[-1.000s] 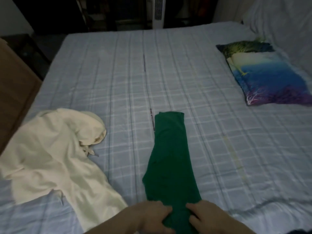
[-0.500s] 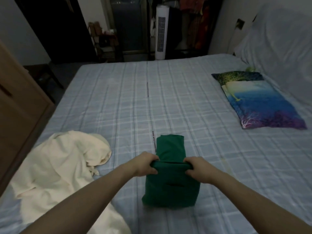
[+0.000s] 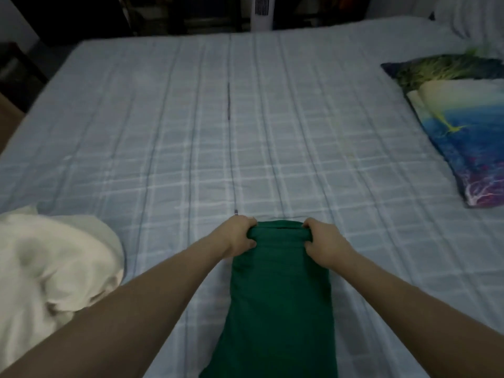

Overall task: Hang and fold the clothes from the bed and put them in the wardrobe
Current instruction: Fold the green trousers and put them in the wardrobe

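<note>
A dark green garment [image 3: 281,301] lies folded lengthwise on the bed [image 3: 191,132], doubled over so its two ends meet at the far edge. My left hand [image 3: 238,236] grips the far left corner of that doubled edge. My right hand [image 3: 323,244] grips the far right corner. Both hands have fingers curled round the cloth. A crumpled cream garment [image 3: 51,266] lies on the bed to the left of my left arm.
A blue and purple printed pillow [image 3: 461,126] lies at the right side of the bed. A white tower fan [image 3: 261,12] stands beyond the far edge. A wooden furniture edge [image 3: 8,115] shows at the far left. The checked sheet stretches ahead.
Both hands lifted the near end of the green garment and carried it away from me, folding it in half up to its far end. The view tilted down and closer.
</note>
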